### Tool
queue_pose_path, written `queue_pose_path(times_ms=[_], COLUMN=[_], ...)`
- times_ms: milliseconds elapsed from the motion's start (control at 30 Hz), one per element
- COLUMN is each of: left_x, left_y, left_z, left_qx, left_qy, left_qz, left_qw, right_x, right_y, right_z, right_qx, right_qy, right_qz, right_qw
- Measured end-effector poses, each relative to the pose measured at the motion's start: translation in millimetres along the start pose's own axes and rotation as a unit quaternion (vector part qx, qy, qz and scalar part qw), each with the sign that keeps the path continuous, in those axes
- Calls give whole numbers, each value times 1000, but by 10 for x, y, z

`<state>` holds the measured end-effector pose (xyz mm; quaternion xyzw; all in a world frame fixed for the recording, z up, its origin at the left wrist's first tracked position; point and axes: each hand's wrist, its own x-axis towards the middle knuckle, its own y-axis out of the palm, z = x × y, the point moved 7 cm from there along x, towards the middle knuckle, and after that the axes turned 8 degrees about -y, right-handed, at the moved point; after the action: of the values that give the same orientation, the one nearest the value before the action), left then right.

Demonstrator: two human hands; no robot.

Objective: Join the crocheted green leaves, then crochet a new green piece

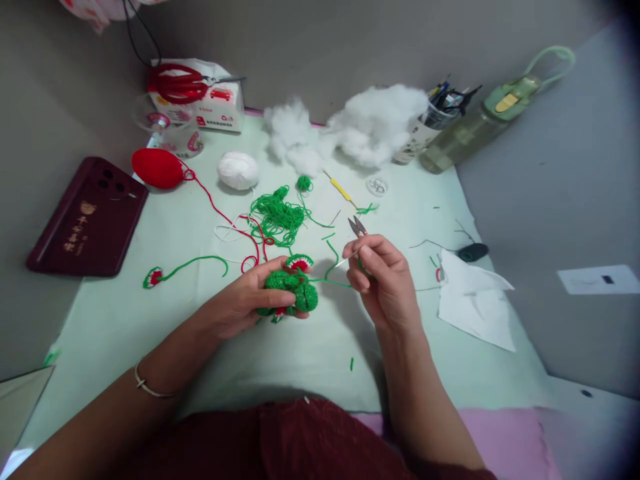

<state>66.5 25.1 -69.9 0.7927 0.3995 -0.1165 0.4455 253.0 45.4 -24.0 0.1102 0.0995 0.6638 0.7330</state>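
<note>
In my left hand (260, 293), the fingers are closed around a green crocheted toy (306, 295) with red and white watermelon-slice pieces (299, 263) on it. My right hand (383, 273) pinches a thin sewing needle (345, 261), its tip pointing left toward the toy. Green yarn (330, 281) runs from the toy to the right hand. Small thread snips (357, 225) show just beyond the right fingers, blades pointing away; their handles are hidden, and whether the hand touches them I cannot tell.
Tangled green yarn (280, 217), a red yarn ball (157, 167), a white yarn ball (238, 170) and stuffing (377, 123) lie behind the hands. A yellow crochet hook (341, 189) is near them. Left lies a phone (90, 220); right, a tissue (473, 300) and bottle (470, 130).
</note>
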Motion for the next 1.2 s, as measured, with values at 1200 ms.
queue_pose_path(times_ms=[1200], left_x=[-8], left_y=[-71], left_z=[-26], left_qx=[9], left_qy=[39], left_qz=[-83], left_qw=[996], right_x=[-168], right_y=[283], right_z=[-26], right_qx=[-105], right_qy=[-24], right_qz=[85], right_qw=[990])
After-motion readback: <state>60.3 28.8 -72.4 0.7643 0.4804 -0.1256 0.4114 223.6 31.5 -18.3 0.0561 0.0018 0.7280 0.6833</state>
